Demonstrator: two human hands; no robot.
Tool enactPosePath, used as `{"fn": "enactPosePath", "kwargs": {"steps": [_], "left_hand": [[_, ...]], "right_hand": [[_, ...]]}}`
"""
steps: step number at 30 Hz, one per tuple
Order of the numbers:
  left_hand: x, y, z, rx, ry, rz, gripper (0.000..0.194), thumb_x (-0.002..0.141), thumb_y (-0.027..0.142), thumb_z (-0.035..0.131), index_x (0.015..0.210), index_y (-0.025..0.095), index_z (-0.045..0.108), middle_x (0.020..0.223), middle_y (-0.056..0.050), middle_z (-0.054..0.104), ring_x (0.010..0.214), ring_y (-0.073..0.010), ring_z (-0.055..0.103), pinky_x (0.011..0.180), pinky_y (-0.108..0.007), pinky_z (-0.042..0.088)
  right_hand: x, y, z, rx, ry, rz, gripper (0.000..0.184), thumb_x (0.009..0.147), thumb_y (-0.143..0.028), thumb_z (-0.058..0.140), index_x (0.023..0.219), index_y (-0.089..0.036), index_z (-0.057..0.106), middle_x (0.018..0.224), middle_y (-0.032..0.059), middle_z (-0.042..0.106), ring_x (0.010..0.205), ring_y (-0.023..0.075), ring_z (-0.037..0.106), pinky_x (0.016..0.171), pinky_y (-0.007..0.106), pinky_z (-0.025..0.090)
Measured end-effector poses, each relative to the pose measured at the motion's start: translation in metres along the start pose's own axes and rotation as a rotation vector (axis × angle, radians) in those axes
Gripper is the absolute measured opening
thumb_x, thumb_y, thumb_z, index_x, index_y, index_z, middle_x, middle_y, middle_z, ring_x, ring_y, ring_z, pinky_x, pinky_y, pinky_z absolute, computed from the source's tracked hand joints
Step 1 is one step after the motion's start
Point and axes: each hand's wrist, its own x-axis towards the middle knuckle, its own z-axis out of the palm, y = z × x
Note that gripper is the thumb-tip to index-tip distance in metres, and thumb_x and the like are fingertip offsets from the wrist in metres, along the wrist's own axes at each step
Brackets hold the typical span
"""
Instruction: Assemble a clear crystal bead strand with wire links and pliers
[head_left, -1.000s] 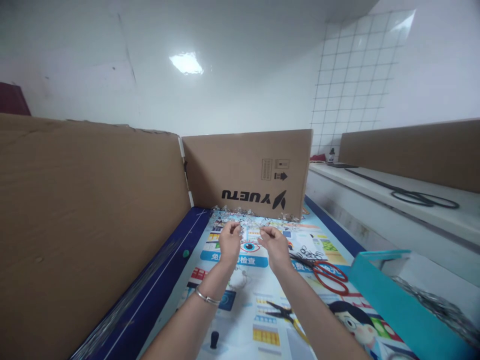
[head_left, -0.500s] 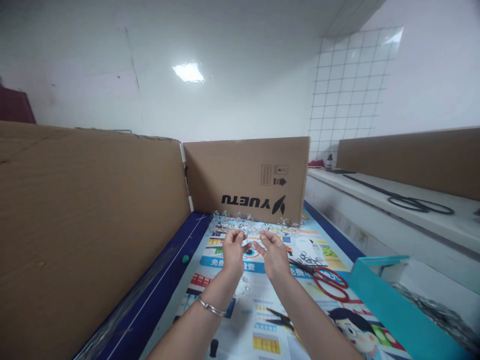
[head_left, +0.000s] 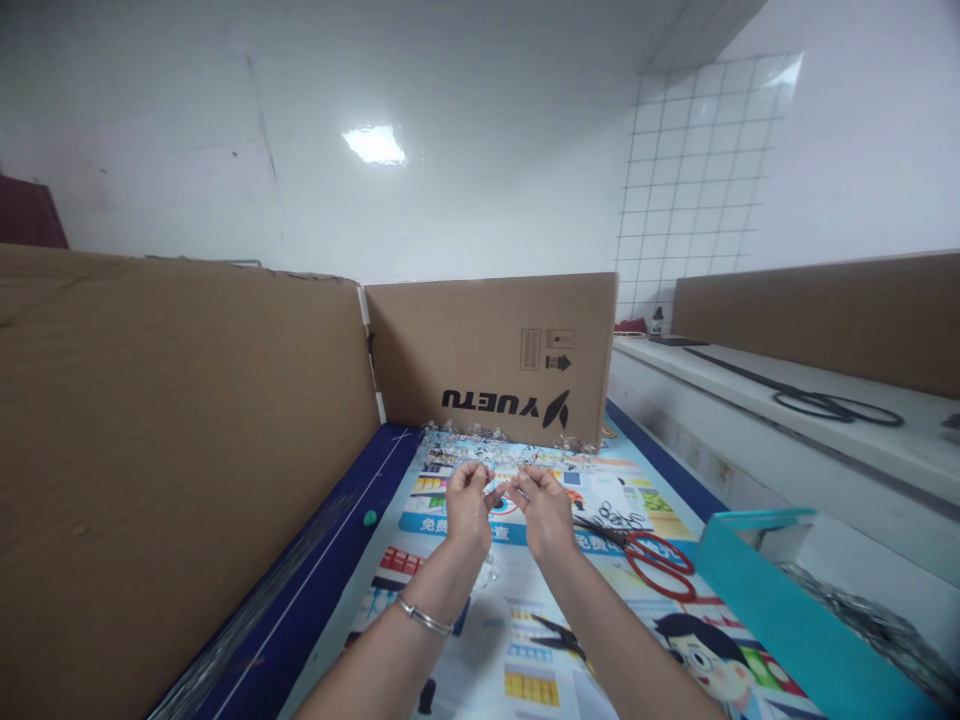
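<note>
My left hand (head_left: 469, 508) and my right hand (head_left: 547, 512) are raised over the printed table cover, fingertips turned toward each other. Both are closed in a pinch, thumb against fingers. What they hold is too small and clear to make out. Small transparent pieces (head_left: 490, 572) show between my forearms. Farther off, a band of clear glittering bits (head_left: 487, 438) lies along the foot of the cardboard panel. To the right of my right hand are red-handled scissors (head_left: 660, 565) and several small dark rings (head_left: 619, 516).
Pliers (head_left: 559, 636) lie partly under my right forearm. A teal box (head_left: 795, 610) with shiny metallic strips stands at the right. Cardboard panels wall off the left (head_left: 187, 450) and the back (head_left: 487, 340). A small green lump (head_left: 370, 518) sits on the blue edge.
My right hand's thumb has come in to the left, closer to my left thumb, narrowing the gap between the hands. My left hand has barely moved.
</note>
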Motion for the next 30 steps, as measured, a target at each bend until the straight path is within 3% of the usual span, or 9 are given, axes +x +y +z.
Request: {"fn": "enactPosePath", "kwargs": {"steps": [10, 20, 30], "left_hand": [[0.0022, -0.0011, -0.0023, -0.011, 0.031, -0.028, 0.014, 0.071, 0.018, 0.066, 0.071, 0.016, 0.052, 0.072, 0.0, 0.054, 0.07, -0.0119, 0.056, 0.059, -0.027, 0.055], [0.0003, -0.0005, -0.001, -0.002, 0.029, -0.036, 0.014, 0.071, 0.018, 0.066, 0.07, 0.015, 0.053, 0.07, 0.001, 0.053, 0.068, -0.0111, 0.055, 0.055, -0.024, 0.054], [-0.0003, 0.0003, 0.0006, -0.047, 0.043, -0.092, 0.013, 0.072, 0.014, 0.064, 0.069, 0.015, 0.051, 0.068, 0.001, 0.052, 0.066, -0.0099, 0.053, 0.058, -0.024, 0.054]], "right_hand": [[0.0052, 0.0029, -0.0043, -0.09, 0.012, -0.025, 0.009, 0.084, -0.021, 0.058, 0.084, -0.012, 0.059, 0.073, -0.0027, 0.058, 0.06, 0.0087, 0.055, 0.058, 0.025, 0.048], [0.0011, 0.0012, -0.0038, -0.068, -0.02, -0.01, 0.006, 0.083, -0.016, 0.058, 0.079, -0.012, 0.057, 0.068, -0.0044, 0.056, 0.063, 0.0099, 0.057, 0.064, 0.028, 0.05], [0.0044, 0.01, -0.0079, -0.158, -0.013, -0.105, 0.01, 0.085, -0.021, 0.057, 0.079, -0.013, 0.056, 0.069, -0.004, 0.056, 0.062, 0.0097, 0.056, 0.063, 0.028, 0.05]]}}
